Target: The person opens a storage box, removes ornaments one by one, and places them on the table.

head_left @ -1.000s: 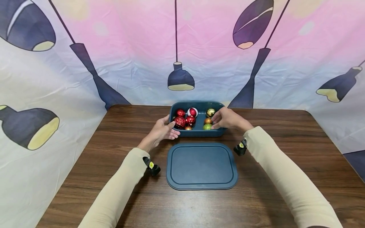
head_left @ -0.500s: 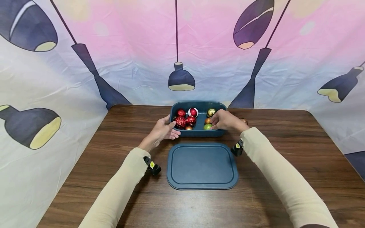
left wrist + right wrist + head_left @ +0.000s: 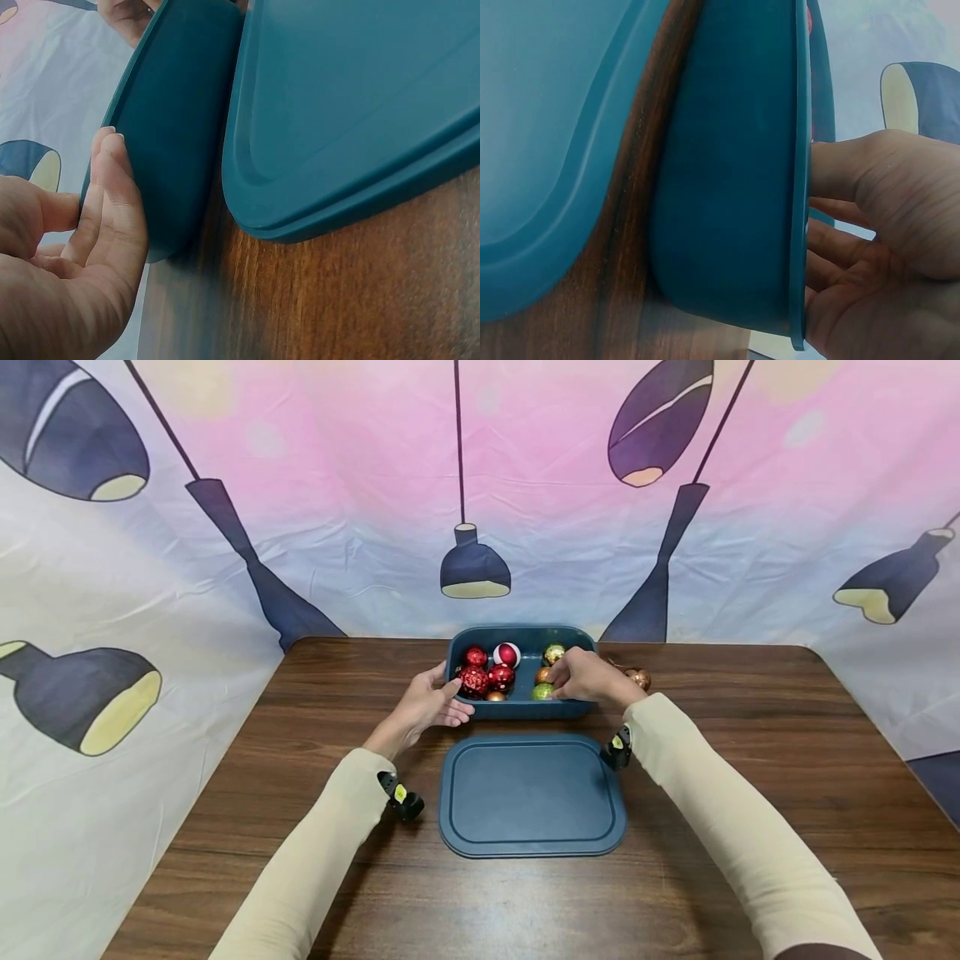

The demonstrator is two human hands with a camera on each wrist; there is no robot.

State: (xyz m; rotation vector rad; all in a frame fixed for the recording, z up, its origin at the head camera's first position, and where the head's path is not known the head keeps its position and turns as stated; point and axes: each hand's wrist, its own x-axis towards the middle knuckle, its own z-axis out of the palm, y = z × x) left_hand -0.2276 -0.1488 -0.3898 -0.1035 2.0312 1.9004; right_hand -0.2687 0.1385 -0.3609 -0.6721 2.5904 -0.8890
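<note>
A dark blue-green box (image 3: 517,710) stands at the back of the table. On its left side lie several red Christmas baubles (image 3: 473,682), a red-and-white bauble (image 3: 507,655) and a copper one. Along the right side sit a gold bauble (image 3: 553,653), an orange bauble (image 3: 543,675) and a green glittery bauble (image 3: 542,692). My left hand (image 3: 431,702) grips the box's front left corner, thumb over the rim and fingers outside. My right hand (image 3: 588,678) reaches over the right rim, fingertips at the orange and green baubles; the box wall hides them in the right wrist view.
The matching flat lid (image 3: 532,797) lies on the wooden table (image 3: 300,827) just in front of the box. Copper-coloured baubles (image 3: 639,678) rest right of the box, partly behind my right wrist. A patterned cloth (image 3: 360,527) hangs behind the table.
My right hand and forearm have shifted slightly left, uncovering the copper baubles right of the box. The orange and green baubles sit a touch further left. My left hand keeps its place.
</note>
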